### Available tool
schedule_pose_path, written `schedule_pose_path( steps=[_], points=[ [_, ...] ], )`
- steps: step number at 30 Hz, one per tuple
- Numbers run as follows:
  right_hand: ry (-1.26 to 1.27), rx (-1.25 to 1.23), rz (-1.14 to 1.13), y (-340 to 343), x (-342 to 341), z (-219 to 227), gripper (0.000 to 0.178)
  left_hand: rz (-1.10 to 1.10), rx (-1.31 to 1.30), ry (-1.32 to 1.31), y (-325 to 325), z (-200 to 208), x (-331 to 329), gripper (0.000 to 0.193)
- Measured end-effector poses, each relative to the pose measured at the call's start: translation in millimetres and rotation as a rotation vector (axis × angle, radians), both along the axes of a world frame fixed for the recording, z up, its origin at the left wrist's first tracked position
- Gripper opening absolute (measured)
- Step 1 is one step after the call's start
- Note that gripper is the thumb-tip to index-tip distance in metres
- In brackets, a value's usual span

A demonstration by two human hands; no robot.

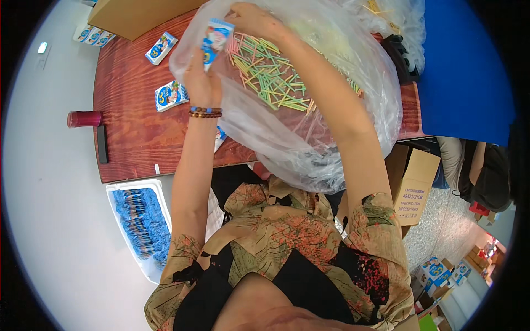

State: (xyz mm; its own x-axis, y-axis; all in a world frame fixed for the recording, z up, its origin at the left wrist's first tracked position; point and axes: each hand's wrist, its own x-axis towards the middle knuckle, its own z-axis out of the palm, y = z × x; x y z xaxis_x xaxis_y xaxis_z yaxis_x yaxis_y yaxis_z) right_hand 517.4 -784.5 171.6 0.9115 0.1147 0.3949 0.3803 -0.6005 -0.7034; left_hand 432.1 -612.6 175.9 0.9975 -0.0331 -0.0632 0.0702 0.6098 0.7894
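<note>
Workroom: red-brown wood table (130, 132), pale surface (49, 182) on the left, blue panel (469, 60) on the right.

From my end I get dark streaky grain on the tabletop, edges bowed by the lens. The pale surface is plain grey-white; wall or floor, I can't tell. Small bright white spot (42, 48) high on it. Blue panel is flat, strongly coloured, material unclear. Below it I see speckled light-grey floor (428, 215), with an open cardboard box (417, 185) near the table's right end. Far lower right I make out piled cartons (433, 273) and a warm-toned cluttered patch (486, 248), too small to read.
</note>
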Motion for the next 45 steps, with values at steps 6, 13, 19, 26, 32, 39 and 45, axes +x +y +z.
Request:
schedule_pose_path(
  steps=[6,13,19,26,32,39,45],
  points=[
    [0.439,-0.479,-0.144,17.4,-6.5,-32.0,0.042,0.149,-0.002,-0.044,13.5,12.4,-5.3,0.020],
    [-0.148,-0.241,-0.474,50.8,-0.3,-65.9,0.049,0.165,-0.015,-0.025,18.1,12.1,-7.5,0.017],
    [-0.145,-0.376,-0.329,38.5,1.0,-74.1,0.040,0.183,-0.073,-0.027,20.5,5.7,-3.6,0.016],
    [0.510,-0.593,-0.016,14.9,-44.3,-24.0,0.036,0.178,-0.102,-0.015,24.2,8.5,-4.1,0.016],
    [0.353,-0.725,-0.057,-7.9,-49.7,-20.6,0.039,0.150,-0.152,0.040,13.8,13.4,-11.3,0.017],
    [0.202,-0.891,-0.128,24.4,-57.4,-33.2,0.040,0.138,-0.146,0.151,26.4,15.4,-28.5,0.017],
    [0.095,-0.920,-0.186,20.7,-62.0,-61.7,0.036,0.086,-0.162,0.207,36.9,13.8,-41.1,0.017]
  ],
)
